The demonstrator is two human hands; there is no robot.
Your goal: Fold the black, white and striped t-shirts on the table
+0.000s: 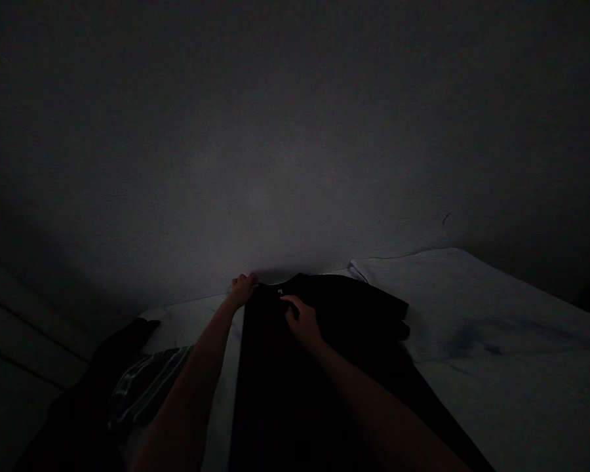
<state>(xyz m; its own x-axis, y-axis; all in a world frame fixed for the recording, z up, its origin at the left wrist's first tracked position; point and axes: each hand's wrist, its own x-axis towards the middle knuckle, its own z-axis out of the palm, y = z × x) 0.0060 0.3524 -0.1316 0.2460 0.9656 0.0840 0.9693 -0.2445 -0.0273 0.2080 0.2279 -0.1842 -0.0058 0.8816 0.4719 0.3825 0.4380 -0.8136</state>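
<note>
A black T-shirt (344, 308) lies spread on a bed, its neck end toward the wall and a short sleeve pointing right. Its left side forms a straight edge, as if folded over. At the upper left corner of the shirt, my left hand (244, 288) has its fingers closed on the fabric. My right hand (303, 321) is over the shirt just below the collar, with thumb and forefinger apart and nothing seen between them. A small pale label mark (280, 291) shows inside the neckline, close to my right fingertips. Dim light hides the shirt's folds.
A pale sheet (521, 400) covers the bed, with a white pillow (423, 282) at the right. Dark clothing with pale stripes (150, 383) lies at the left. Behind the bed rises a grey wall (285, 144). A panelled surface (19, 367) stands at far left.
</note>
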